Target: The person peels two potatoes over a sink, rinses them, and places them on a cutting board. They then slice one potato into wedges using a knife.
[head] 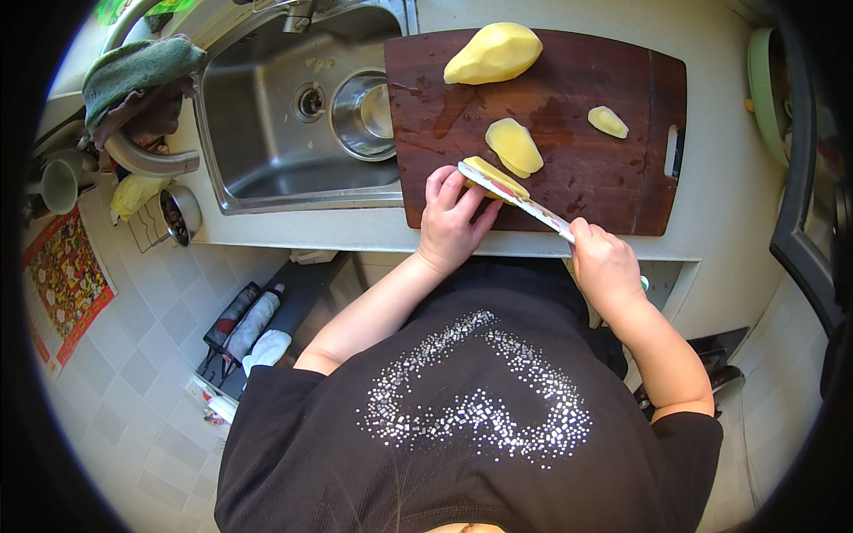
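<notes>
My right hand (605, 263) grips the handle end of a kitchen knife (533, 212), whose pale, patterned blade slants up to the left. The blade lies along a partly cut peeled potato (498, 176) near the front edge of a dark wooden cutting board (580, 190). Bent fingers of my left hand (454, 216) hold that potato from the left, close to the blade's tip. Just beyond it rest overlapping potato slices (515, 146). A smaller slice (608, 122) lies off to the right. At the board's far side sits a whole peeled potato (494, 54).
Left of the board is a steel sink (260, 146); a metal bowl (343, 123) inside it is partly covered by the board's edge. A green cloth (136, 80) hangs at the far left. On the right stand a green pan (766, 100) and a dark frame (790, 220).
</notes>
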The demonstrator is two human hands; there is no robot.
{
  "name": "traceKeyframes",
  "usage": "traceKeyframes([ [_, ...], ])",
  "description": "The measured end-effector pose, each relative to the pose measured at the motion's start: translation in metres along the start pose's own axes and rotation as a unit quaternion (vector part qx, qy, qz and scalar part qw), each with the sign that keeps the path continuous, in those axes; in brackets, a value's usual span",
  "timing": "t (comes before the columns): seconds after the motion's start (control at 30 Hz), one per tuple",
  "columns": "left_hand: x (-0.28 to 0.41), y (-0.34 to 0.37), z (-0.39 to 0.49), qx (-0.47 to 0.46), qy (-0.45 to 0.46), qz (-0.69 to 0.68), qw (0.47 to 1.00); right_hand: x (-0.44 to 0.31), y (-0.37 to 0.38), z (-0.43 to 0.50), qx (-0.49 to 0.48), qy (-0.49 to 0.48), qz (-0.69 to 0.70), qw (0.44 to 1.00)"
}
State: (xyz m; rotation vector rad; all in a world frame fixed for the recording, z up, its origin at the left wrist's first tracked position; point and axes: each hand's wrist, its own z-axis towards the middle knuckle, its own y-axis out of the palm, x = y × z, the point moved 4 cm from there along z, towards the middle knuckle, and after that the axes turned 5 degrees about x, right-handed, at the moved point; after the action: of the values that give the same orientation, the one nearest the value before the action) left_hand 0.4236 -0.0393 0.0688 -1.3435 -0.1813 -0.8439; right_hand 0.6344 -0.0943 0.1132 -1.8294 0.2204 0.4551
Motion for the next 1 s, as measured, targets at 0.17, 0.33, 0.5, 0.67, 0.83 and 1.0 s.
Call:
traceKeyframes([
  [0.17,-0.001,0.001,-0.001,0.001,-0.008,-0.008,1.0,-0.003,0.005,0.003,-0.041,0.02,-0.021,0.999],
  [0.33,-0.003,0.002,-0.002,0.007,-0.006,-0.01,1.0,-0.01,0.018,0.015,-0.045,0.024,-0.012,0.999],
  [0.5,-0.003,0.001,0.0,0.013,-0.025,-0.022,0.999,-0.001,0.014,0.002,-0.07,0.045,-0.028,0.996],
  [0.67,-0.007,0.003,-0.003,0.012,-0.019,-0.026,0.999,-0.001,0.025,0.011,-0.065,0.031,-0.01,0.997],
  [0.83,-0.006,0.003,-0.001,0.017,-0.025,-0.034,0.999,0.002,0.022,0.006,-0.088,0.049,-0.005,0.995],
  [1.0,-0.006,0.004,-0.002,0.021,-0.023,-0.039,0.999,0.003,0.048,0.02,-0.068,0.044,0.003,0.997],
])
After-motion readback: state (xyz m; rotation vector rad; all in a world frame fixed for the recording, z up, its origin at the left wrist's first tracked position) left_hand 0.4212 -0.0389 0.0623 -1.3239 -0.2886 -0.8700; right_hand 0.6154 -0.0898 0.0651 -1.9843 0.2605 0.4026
